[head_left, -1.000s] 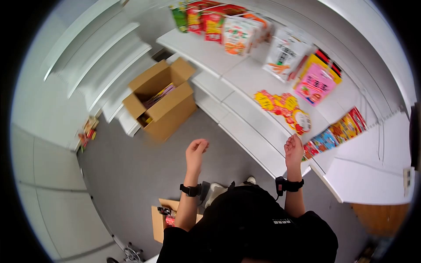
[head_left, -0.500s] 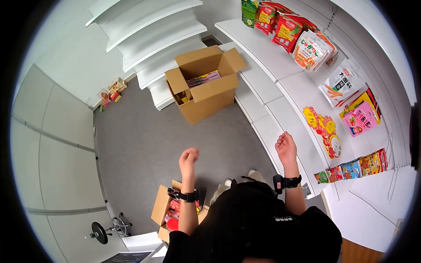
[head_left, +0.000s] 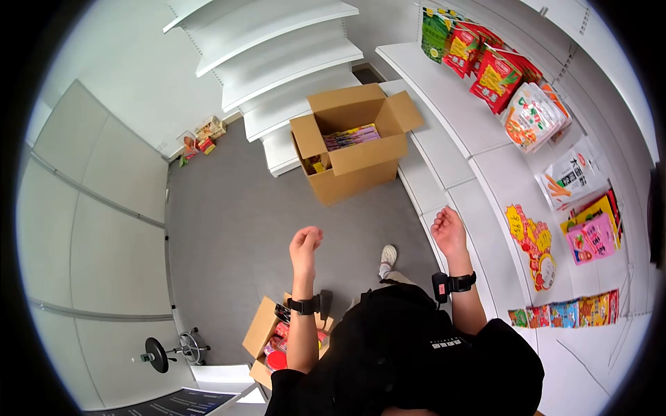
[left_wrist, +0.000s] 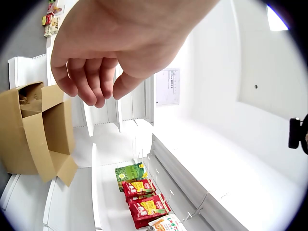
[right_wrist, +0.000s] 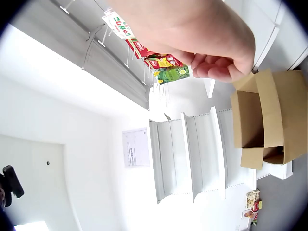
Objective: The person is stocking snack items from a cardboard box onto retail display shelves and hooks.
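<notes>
Both hands are raised in front of the body and hold nothing. The left hand (head_left: 304, 251) is over the grey floor, its fingers loosely bent; the left wrist view shows the same hand (left_wrist: 113, 53) with fingers hanging relaxed. The right hand (head_left: 449, 232) is above the lower shelf edge at the right, fingers loosely curled; in the right wrist view this hand (right_wrist: 211, 45) touches nothing. Ahead of them an open cardboard box (head_left: 364, 182) contains purple and yellow packs (head_left: 350, 137).
White shelving (head_left: 485, 142) on the right carries hanging red snack bags (head_left: 497, 78), white bags (head_left: 533, 119), a pink bag (head_left: 591, 239) and a strip of small packets (head_left: 565, 313). A smaller box (head_left: 258, 331) with red items lies below the left forearm. A wheeled stool (head_left: 158, 355) stands lower left.
The head view has turned, so the large box and shelves appear farther right and the lower box shows more. Both hands remain raised and without any object; a shoe has come forward.
</notes>
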Motion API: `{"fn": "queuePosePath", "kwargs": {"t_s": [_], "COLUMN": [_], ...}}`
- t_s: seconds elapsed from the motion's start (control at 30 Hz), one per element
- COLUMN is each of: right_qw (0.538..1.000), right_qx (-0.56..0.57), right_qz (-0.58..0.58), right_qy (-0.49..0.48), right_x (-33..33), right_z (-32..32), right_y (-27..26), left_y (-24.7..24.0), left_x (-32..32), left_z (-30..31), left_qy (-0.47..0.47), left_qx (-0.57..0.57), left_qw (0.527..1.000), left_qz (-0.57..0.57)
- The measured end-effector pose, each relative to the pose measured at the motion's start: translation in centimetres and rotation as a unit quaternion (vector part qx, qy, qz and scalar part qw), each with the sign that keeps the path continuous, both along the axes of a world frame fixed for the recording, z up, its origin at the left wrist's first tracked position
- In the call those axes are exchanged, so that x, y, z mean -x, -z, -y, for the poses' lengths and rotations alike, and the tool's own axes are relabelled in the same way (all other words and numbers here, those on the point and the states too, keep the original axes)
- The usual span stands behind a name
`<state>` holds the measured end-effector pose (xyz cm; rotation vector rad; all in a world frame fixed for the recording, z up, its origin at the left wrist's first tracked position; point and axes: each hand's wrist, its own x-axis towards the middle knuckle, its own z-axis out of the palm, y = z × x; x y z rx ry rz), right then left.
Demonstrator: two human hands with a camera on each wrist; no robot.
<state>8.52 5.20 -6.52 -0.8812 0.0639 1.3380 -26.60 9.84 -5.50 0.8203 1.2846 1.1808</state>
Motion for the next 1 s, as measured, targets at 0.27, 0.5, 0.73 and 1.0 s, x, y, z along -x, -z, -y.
{"fn": "queuePosePath", "kwargs": {"t_s": [0.27, 0.5, 0.73, 1.0], "right_qw": [0.999, 0.999, 0.998, 0.996], "right_qx": [-0.026, -0.024, 0.004, 0.030], "right_qz": [-0.021, -0.042, -0.056, -0.072], "right_qy": [-0.009, 0.010, 0.027, 0.036], "right_x": [-4.3, -9.4, -12.1, -13.9], "right_z": [-10.5, -17.3, -19.4, -21.7], "right_y": [-0.6, 0.9, 1.5, 3.5], "left_y": [-0.9, -0.8, 0.2, 1.1], "left_x": [-1.4, -6.4, -10.4, -11.6], "left_z": [-7.8, -16.1, -20.6, -24.3], "left_qy": [-0.035, -0.013, 0.022, 0.036], "left_qx": [0.008, 0.009, 0.045, 0.068], "left_qw": [0.999, 0.999, 0.997, 0.994], "left_qz": [-0.022, -0.047, -0.065, -0.077]}}
